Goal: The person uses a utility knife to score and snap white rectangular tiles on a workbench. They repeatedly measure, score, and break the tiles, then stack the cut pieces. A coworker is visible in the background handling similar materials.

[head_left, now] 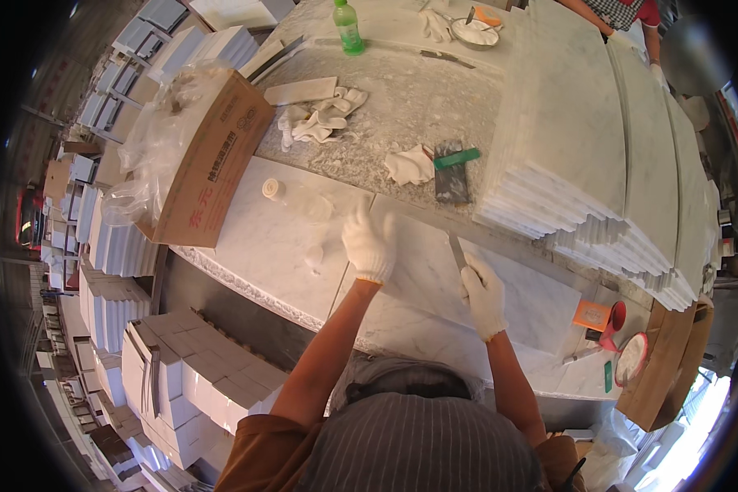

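Now the right hand point(483, 293) is gripping a blade point(457, 251), fingers clamped round its handle, tip on the slab point(435, 271) just ahead. Left hand point(370, 243) is pressing flat, fingers spread, on the slab's edge, w/ a roll point(273, 189) further left.

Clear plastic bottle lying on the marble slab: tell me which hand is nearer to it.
Left. The left hand rests flat on the slab just right of the clear plastic bottle; the right hand, holding a scraper blade, is farther right.
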`<state>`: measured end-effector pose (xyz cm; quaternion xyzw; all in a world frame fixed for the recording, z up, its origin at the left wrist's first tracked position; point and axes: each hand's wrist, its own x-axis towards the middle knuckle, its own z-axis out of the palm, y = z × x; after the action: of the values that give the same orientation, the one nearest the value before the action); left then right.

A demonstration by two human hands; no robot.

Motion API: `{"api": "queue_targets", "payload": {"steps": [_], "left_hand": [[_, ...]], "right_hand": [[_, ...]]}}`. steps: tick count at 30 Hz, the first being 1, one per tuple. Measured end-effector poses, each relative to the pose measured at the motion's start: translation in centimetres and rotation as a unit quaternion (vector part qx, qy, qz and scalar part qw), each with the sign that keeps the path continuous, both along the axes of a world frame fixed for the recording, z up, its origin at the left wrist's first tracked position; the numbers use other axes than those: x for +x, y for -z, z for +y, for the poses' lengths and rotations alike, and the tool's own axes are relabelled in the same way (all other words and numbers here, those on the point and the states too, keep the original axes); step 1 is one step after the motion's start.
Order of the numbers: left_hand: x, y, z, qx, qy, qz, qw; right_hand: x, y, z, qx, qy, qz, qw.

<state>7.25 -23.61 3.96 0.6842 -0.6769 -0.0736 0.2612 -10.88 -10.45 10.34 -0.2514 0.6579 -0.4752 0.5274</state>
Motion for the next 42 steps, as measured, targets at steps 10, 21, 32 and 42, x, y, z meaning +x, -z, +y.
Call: {"api": "queue_targets", "payload": {"steps": [10,21,32,42], "left_hand": [[1.6,-1.8,0.1,-0.032,-0.003,0.050,0.998],[1.2,-6.7,2.7,0.418,0.156,0.385,0.808],[5.1,-6.5,1.3,0.214,0.090,-0.007,0.973],[2.4,0.1,6.6,0.071,0.034,-0.040,0.996]], "right_hand": [[1.6,-0.4,-0.6,-0.041,0.004,-0.087,0.995],[2.1,-1.5,-0.2,-0.026,-0.156,0.077,0.984],[-1.1,0.7,1.2,0.008,-0.218,0.213,0.952],[5.8,3.2,-4.9,-0.049,-0.118,0.438,0.890]]}}
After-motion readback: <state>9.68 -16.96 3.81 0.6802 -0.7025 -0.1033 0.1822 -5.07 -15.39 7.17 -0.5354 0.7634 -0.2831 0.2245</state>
